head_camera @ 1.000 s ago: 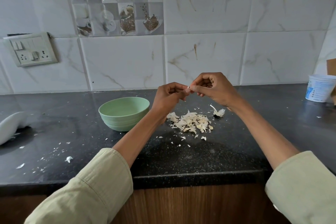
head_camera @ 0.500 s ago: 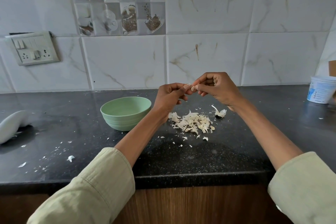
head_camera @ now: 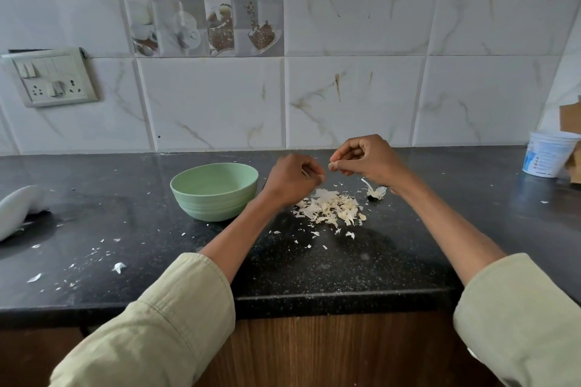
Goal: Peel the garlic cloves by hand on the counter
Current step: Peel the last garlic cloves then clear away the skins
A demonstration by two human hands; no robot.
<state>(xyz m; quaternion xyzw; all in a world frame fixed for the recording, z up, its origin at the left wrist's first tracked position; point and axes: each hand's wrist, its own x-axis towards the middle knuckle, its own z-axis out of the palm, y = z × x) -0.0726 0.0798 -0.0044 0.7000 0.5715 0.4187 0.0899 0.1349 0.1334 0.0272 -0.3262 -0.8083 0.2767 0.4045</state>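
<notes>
My right hand, just right of the frame's centre, pinches a garlic clove at its fingertips. My left hand, beside it, is curled; whether it holds anything I cannot tell. Peels lie heaped on the counter below.

A small pale garlic clove is pinched at the fingertips of the right hand, held above the black counter right of centre; only its whitish tip shows. Below it, on the counter, a loose pile of garlic skins lies spread flat, cream and papery, with stray flakes scattered nearer. Just right of the pile sits a garlic stem remnant, white with a dark base.
</notes>
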